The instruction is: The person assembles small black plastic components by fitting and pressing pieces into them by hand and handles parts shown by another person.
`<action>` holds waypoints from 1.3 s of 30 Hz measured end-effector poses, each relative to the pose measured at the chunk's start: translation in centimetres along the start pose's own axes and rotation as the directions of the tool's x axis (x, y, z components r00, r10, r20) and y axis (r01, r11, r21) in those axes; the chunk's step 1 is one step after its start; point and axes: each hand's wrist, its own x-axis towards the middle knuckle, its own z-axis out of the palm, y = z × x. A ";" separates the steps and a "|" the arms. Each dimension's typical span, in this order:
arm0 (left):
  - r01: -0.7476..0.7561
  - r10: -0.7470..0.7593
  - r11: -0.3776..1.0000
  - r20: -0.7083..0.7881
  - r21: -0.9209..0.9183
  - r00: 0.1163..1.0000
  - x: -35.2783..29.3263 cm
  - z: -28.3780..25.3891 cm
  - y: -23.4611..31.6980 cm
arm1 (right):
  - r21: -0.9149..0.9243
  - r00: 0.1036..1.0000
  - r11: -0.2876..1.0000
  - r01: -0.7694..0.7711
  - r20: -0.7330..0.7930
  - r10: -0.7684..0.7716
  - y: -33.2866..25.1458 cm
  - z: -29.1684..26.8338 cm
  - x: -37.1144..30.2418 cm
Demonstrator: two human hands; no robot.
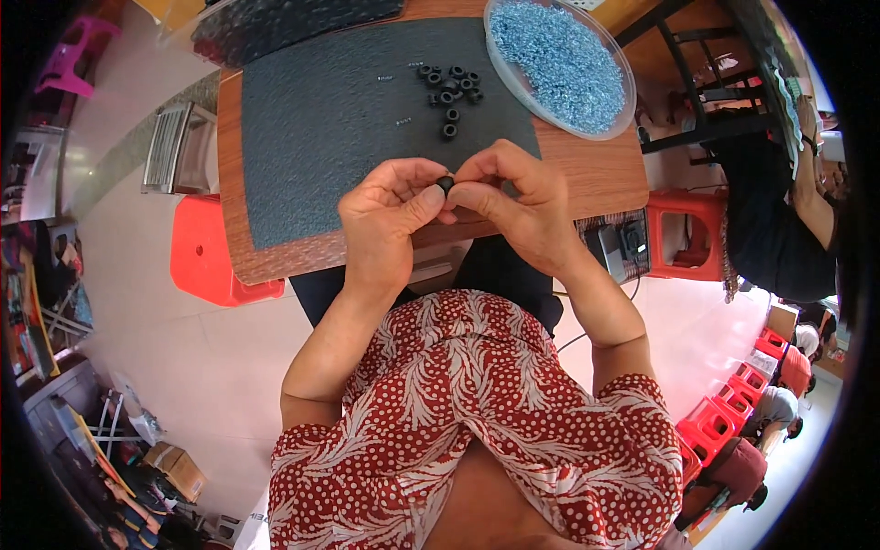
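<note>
Just past the table's near edge, my left hand (pixel 390 211) and my right hand (pixel 522 202) meet over one small, round black part (pixel 445 182). Both hands pinch it between thumb and fingers, which hide much of its shape. Beyond my fingers, several black ring-shaped parts (pixel 449 84) with open centres lie in a loose cluster on a dark textured mat (pixel 312 147). A few tiny silvery pieces, which look like small springs (pixel 403 121), lie scattered to the left of the cluster.
At the back right stands a round clear tub (pixel 632 105) full of small shiny bluish pieces. A clear box of dark items (pixel 293 27) borders the mat's far edge. Red stools (pixel 202 243) flank the wooden table (pixel 600 174). Another person in black (pixel 765 220) is at the right.
</note>
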 end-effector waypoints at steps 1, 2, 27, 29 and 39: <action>-0.006 0.006 1.000 -0.003 -0.006 1.000 -0.1 0.0 -0.1 | -0.002 1.000 1.000 0.000 0.002 0.000 -0.1 0.2 0.1; -0.013 0.013 1.000 -0.005 -0.012 1.000 -0.2 0.0 -0.1 | 0.022 1.000 0.999 -0.023 -0.006 0.023 -0.2 0.4 0.2; 0.025 -0.015 0.928 0.030 -0.371 0.999 -0.1 -3.8 0.5 | -0.741 0.838 0.479 0.471 0.205 -0.506 3.1 1.6 8.2; 0.017 -0.001 0.926 0.041 -0.376 0.999 0.3 -4.2 0.5 | -0.771 0.816 0.415 0.483 0.224 -0.533 3.0 0.6 8.7; 0.057 -0.027 0.930 0.087 -0.363 0.996 0.3 -3.7 0.4 | -0.744 0.886 0.546 0.385 0.133 -0.443 3.1 -1.5 6.5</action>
